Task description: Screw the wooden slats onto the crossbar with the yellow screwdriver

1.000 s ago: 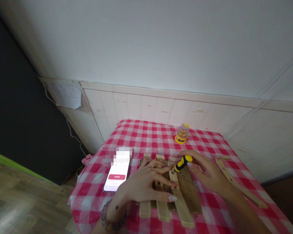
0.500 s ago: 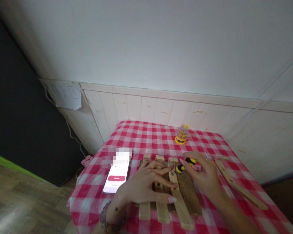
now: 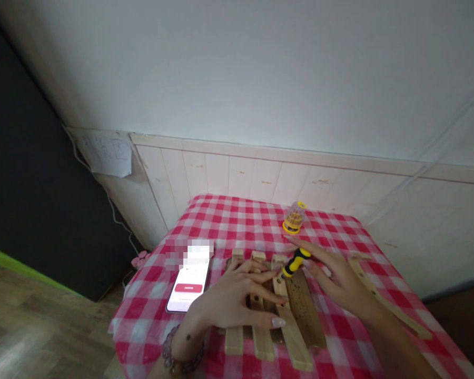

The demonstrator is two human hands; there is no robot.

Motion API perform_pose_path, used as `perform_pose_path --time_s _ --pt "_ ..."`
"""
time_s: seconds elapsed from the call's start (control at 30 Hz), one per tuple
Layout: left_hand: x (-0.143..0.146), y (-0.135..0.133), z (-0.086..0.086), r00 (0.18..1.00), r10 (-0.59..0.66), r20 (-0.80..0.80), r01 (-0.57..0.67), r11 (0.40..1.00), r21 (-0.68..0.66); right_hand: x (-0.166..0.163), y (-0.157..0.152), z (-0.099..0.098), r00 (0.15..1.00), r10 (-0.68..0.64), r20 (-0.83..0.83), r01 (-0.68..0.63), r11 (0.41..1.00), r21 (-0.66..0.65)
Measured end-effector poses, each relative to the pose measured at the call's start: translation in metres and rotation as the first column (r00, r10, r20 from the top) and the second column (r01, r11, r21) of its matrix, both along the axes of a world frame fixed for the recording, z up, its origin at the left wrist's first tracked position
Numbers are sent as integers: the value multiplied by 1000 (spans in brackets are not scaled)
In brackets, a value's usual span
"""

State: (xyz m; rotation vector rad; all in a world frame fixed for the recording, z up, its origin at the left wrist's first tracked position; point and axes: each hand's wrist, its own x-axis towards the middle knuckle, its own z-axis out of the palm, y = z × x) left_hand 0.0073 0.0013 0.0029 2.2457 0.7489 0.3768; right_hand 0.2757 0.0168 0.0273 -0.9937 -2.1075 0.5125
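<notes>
My left hand (image 3: 240, 300) lies flat with spread fingers across several pale wooden slats, its fingertips touching the rightmost slat (image 3: 294, 337). Dark round holes show in that slat. Under the slats is a darker brown wooden board (image 3: 306, 316), dotted with small holes. A yellow and black screwdriver (image 3: 297, 262) leans to the right, its tip at a hole in the rightmost slat. My right hand (image 3: 335, 276) has the handle loosely between thumb and fingers, the index finger stretched out past it. The palm side is partly hidden.
A phone (image 3: 189, 288) with a lit screen lies left of the slats. Behind them stands a clear, yellow-based bit holder (image 3: 294, 218). A loose curved wooden piece (image 3: 395, 310) lies at the right on the red checked tablecloth (image 3: 240, 221). The panelled wall (image 3: 240, 173) borders the table's far edge.
My right hand has loosened around the screwdriver, its fingers now straighter and raised. The handle stands more upright and shows more fully. My left hand has stayed in place.
</notes>
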Motion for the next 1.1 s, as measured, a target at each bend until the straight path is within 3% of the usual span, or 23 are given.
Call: perform_pose_path --time_s 0.23,0.43,0.53,0.8,1.0,1.1 --pt "0 -1 3 1000 6 -12 -6 1000 12 -19 -2 -6 977 -143 -156 159 982 101" --pt "1 -1 3 999 11 -36 -11 1000 18 -28 -6 -11 968 -208 -143 228 963 146" --pt "1 -1 2 999 6 -31 -6 1000 20 -29 -5 -11 964 -173 -203 196 975 100" --pt "0 0 -1 1000 3 5 -3 1000 16 -19 -8 -2 980 87 -178 -96 995 -42" --pt "0 -1 -1 1000 5 -6 -5 1000 9 -8 -8 -6 992 58 -111 -67 995 -77" --pt "0 -1 -1 1000 10 -10 -10 1000 4 -9 -4 -5 998 6 -68 -7 1000 -11"
